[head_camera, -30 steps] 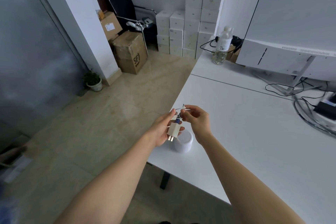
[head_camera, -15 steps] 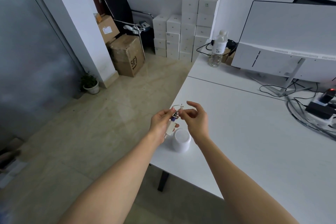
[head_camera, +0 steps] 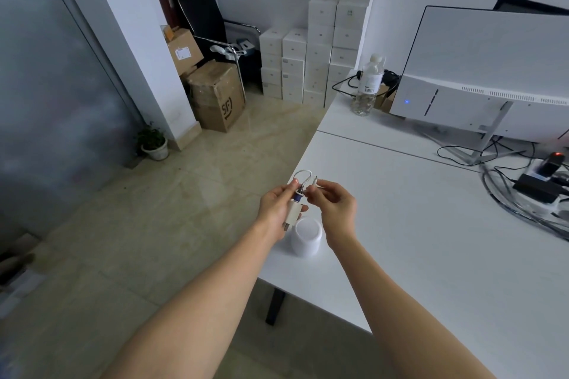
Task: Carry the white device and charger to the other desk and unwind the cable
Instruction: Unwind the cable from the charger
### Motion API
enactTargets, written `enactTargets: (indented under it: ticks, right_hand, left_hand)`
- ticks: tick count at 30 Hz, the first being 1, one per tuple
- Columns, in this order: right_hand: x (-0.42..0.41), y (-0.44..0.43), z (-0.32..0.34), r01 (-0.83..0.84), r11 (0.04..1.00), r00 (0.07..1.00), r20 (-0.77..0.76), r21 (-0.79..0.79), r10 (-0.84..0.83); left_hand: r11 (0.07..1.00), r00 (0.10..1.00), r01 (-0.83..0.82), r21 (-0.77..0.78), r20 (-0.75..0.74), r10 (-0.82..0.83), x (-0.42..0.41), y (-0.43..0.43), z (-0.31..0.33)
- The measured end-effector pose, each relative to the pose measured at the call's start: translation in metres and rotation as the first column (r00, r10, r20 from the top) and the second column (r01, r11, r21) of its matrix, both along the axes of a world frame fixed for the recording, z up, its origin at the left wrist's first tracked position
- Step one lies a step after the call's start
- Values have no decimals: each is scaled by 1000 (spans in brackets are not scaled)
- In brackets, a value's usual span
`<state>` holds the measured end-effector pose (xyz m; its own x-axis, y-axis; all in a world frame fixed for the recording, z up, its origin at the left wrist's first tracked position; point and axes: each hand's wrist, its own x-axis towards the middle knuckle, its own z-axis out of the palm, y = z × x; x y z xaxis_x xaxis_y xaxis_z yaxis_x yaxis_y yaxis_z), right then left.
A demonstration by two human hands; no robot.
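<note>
White laminate table (head_camera: 431, 240) carries our round white device (head_camera: 306, 240); just above it, our left hand (head_camera: 277, 212) clamps the white cube charger (head_camera: 294, 212), right hand (head_camera: 334, 209) pinches its thin white cable (head_camera: 303, 177).

An office doubling as a stockroom: white benches (head_camera: 431, 224) carry a monitor (head_camera: 492, 71) and power strip (head_camera: 542, 181), with boxes (head_camera: 320, 52) and cartons (head_camera: 215, 95) stacked along the wall.

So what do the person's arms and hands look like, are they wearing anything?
Nothing that shows. Both forearms are bare right down to the bottom of the picture, with no sleeves in sight. The left hand and the right hand have no gloves, and I can't see a watch, bracelet or ring on the parts facing the camera. The fingernails look short and plain.
</note>
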<state>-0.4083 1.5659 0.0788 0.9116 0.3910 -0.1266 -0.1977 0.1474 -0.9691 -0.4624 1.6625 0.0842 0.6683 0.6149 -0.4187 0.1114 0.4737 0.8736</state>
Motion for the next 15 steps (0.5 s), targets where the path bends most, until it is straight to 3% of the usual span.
enactTargets:
  ticks: [8, 15]
  right_hand:
    - [3, 0, 3, 37, 988, 985, -170, 149, -11]
    - [6, 1, 3, -23, 989, 993, -109, 143, 39]
  left_hand:
    - [998, 998, 56, -12, -2, -56, -2, -2, 6]
    - [994, 994, 101, 41, -34, -99, -6, -1, 6]
